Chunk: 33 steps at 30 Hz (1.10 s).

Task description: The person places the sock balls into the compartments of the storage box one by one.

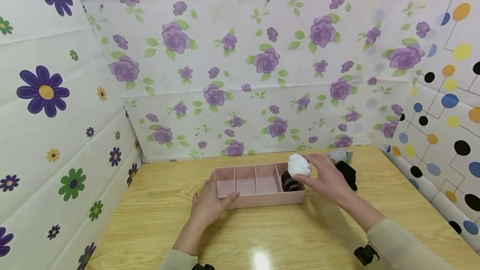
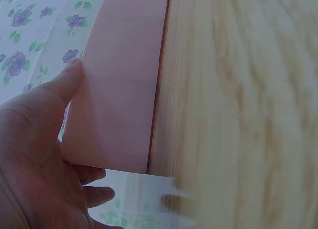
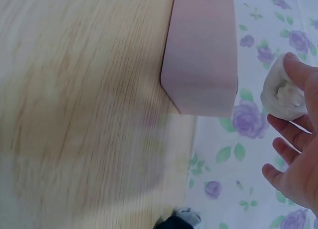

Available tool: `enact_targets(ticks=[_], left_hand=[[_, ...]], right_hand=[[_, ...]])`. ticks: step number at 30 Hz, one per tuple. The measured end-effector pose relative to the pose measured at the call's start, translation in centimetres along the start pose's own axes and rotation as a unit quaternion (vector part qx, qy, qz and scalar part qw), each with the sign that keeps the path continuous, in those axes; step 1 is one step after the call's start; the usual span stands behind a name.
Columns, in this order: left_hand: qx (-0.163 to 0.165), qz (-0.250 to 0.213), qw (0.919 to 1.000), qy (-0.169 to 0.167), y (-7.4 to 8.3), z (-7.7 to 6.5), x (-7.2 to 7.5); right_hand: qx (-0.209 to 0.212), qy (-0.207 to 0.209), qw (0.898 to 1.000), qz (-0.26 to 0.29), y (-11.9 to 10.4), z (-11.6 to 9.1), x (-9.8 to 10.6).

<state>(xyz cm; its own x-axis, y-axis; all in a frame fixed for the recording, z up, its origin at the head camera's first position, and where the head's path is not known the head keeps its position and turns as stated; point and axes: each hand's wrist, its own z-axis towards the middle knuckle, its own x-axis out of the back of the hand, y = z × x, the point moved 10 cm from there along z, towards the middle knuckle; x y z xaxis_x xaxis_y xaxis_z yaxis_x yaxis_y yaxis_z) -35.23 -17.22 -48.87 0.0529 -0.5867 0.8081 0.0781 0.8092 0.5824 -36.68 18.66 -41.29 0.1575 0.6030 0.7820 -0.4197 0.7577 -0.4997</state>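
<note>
Currently, the head view shows the right hand [image 1: 327,178] pinching a white bundle [image 1: 299,166] at the pink box's [image 1: 268,200] right end, where a striped bundle [image 1: 290,183] sits; a light pinch suits it. In the left wrist view, the left hand [image 2: 35,144] clasps the box's corner between thumb and fingers; steadiness helps. The right wrist view hardly settles the white bundle's height above the wood-grain table [image 3: 74,100]; flowered cloth [image 3: 268,20] hangs beyond.
</note>
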Motion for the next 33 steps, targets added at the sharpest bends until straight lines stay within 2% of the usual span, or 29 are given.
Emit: enact_targets(ticks=[13,21,33], left_hand=[[0.003,0.006,1.0000,0.002,-0.2,0.1,-0.1],[0.001,0.001,1.0000,0.002,-0.2,0.2,-0.1],[0.002,-0.005,1.0000,0.000,0.0,0.1,0.1]], right_hand=[[0.022,0.001,0.999,0.025,-2.3,1.0,-1.7],[0.039,-0.008,0.999,0.021,-3.8,1.5,-3.1],[0.030,-0.021,0.999,0.018,-4.5,1.9,-5.0]])
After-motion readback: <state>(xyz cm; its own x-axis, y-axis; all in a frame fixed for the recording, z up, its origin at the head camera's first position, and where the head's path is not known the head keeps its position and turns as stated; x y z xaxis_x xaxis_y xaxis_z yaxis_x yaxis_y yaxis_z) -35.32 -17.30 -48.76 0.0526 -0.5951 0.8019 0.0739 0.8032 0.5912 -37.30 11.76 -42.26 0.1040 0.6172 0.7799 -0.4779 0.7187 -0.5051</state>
